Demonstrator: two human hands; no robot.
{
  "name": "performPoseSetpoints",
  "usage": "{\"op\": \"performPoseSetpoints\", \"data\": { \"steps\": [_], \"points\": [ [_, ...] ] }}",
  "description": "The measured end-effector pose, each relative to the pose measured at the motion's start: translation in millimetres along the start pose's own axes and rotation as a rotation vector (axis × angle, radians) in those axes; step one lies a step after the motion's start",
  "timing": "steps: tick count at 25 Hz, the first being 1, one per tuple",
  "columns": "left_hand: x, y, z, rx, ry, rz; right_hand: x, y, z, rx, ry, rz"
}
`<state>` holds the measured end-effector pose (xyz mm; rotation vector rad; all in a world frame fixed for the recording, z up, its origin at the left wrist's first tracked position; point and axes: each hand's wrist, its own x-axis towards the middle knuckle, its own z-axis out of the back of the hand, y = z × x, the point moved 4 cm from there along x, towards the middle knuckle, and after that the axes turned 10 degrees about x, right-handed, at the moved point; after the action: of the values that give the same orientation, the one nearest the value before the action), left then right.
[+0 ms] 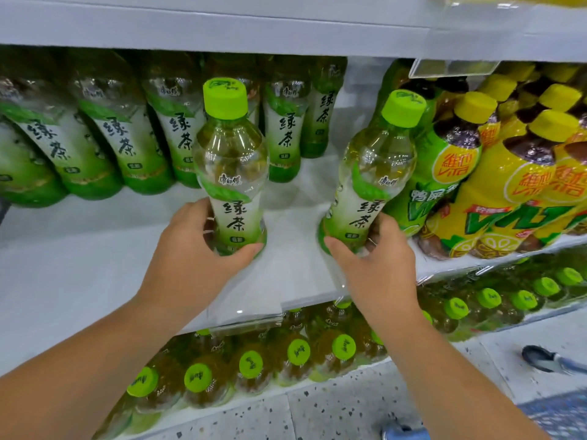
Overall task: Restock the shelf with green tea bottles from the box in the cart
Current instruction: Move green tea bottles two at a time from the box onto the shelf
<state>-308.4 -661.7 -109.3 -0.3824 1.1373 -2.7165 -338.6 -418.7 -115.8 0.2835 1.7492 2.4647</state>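
Both forearms are extended from six o'clock toward the white shelf (79, 265). One green tea bottle (231, 166) is gripped near its base by the left hand (197, 249), upright over bare shelf. A second bottle (371, 173), tilted toward one o'clock, is clasped by the right hand (371, 268) beside the yellow lemon tea bottles (495, 192). Stocked green tea rows (120, 138) are seen at eleven o'clock; open shelf is left between both bottles.

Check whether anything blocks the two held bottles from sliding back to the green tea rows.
Nothing visible does. Bare white shelf lies behind the left bottle and right bottle, back to the stocked green tea rows.
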Motion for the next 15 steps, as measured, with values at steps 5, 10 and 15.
{"op": "performPoseSetpoints", "data": {
  "steps": [5,10,15],
  "points": [
    [5,9,1,-0.094,-0.030,0.051,36,10,-28,0.012,-0.013,-0.013],
    [5,16,-3,-0.088,-0.030,0.069,72,18,-50,-0.033,-0.063,-0.007],
    [7,22,-5,-0.079,-0.022,0.097,98,14,-71,-0.039,-0.117,-0.012]
  ]
}}
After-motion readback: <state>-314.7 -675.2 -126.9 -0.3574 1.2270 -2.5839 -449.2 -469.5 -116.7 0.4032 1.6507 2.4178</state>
